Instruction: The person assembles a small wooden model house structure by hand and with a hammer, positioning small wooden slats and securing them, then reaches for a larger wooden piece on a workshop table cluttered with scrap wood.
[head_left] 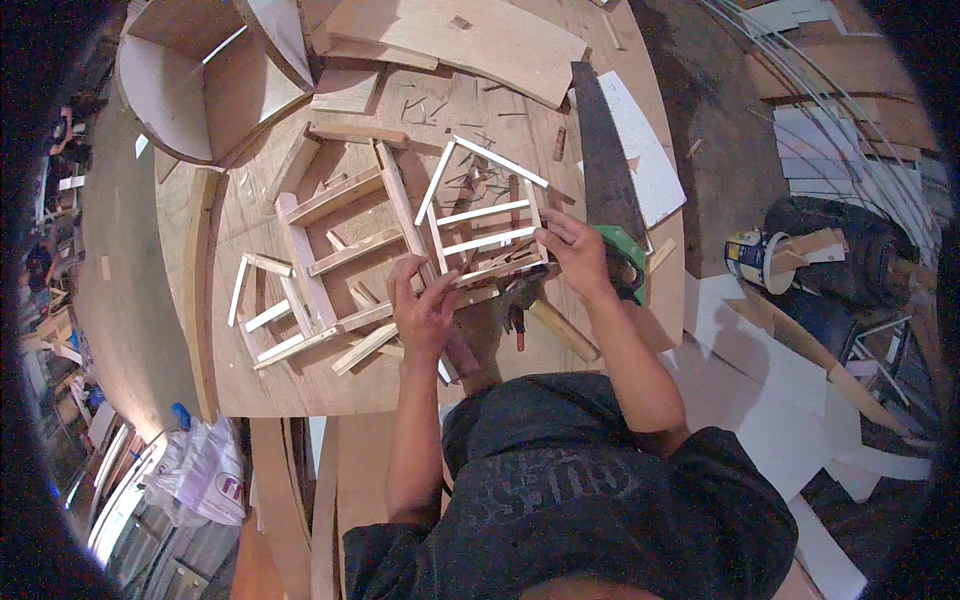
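Observation:
A house-shaped wooden frame [485, 212] with white-edged strips rests on the wooden table [240, 390]. My right hand [582, 258] grips its lower right corner, thumb over the edge. With thumb and fingers around the strips, my left hand [424, 308] holds the lower left corner, where this frame meets a larger ladder-like wooden frame [350, 220]. A smaller white-edged frame [275, 305] stands on the larger one's left side. Just below the right-hand frame lies a hammer [560, 328], its head partly covered.
Nails [425, 110] are scattered beyond the frames. A handsaw [608, 165] lies on the right, beside a white board [640, 150]. Curved wooden box [165, 100] and plywood panel [460, 45] occupy the far side. A bucket [750, 255] with offcuts stands off the table's right.

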